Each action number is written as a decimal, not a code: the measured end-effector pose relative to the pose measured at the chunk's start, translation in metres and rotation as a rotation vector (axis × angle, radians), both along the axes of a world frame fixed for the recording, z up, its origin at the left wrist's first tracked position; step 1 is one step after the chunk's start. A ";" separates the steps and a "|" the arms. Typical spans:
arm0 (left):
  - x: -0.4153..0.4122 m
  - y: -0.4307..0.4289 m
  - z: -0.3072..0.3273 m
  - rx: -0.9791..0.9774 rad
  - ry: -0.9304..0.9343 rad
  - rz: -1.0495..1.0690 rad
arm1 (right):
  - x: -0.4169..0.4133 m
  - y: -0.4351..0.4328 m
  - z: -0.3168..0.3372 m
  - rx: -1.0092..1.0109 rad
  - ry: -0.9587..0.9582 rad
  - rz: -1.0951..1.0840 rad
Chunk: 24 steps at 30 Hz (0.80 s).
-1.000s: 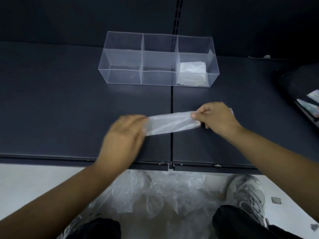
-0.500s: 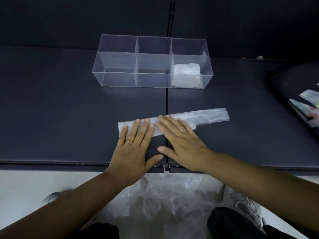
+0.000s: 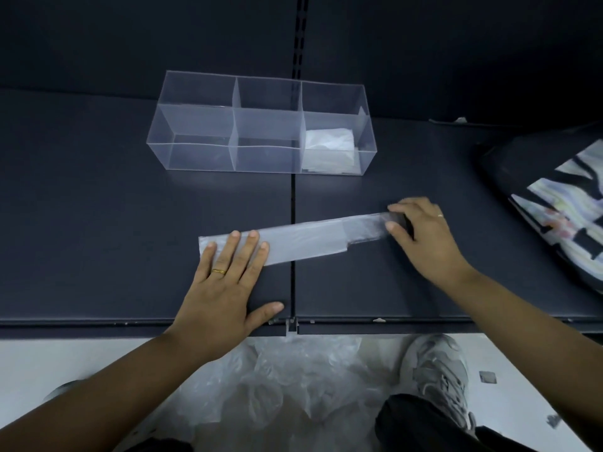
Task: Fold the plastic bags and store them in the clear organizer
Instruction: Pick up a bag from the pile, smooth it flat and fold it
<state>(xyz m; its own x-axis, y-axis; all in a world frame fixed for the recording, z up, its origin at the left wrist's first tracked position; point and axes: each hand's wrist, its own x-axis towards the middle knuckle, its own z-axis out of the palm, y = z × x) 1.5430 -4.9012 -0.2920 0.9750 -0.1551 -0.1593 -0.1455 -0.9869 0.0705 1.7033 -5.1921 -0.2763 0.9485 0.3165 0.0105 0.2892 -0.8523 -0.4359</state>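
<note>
left hand (image 3: 222,298) flat on folded bag strip (image 3: 303,239), right hand (image 3: 427,243) pinching its other end, print on dark bag (image 3: 522,164) blurred

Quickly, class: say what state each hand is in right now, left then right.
Left hand: open, fingers flat, pressing the folded plastic bag down.
Right hand: closed, pinching the bag's right end.

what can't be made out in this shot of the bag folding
Head view:
Right end of the long translucent plastic strip: covered by the right hand.
How many folded white bags lie in the clear organizer's right compartment: they overlap.
Black printed bag at right: cut off by the frame edge, blurred.
</note>
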 end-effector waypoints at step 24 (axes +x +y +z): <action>-0.021 -0.091 0.007 -0.239 -0.099 -0.332 | -0.091 -0.010 0.061 0.346 1.316 0.058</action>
<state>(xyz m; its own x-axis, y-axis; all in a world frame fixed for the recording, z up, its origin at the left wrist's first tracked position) 1.5221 -4.9925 -0.2852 0.8747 -0.4846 0.0110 -0.4703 -0.8428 0.2617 1.6123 -5.2018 -0.2149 0.3036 0.5212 -0.7976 -0.4715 -0.6452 -0.6011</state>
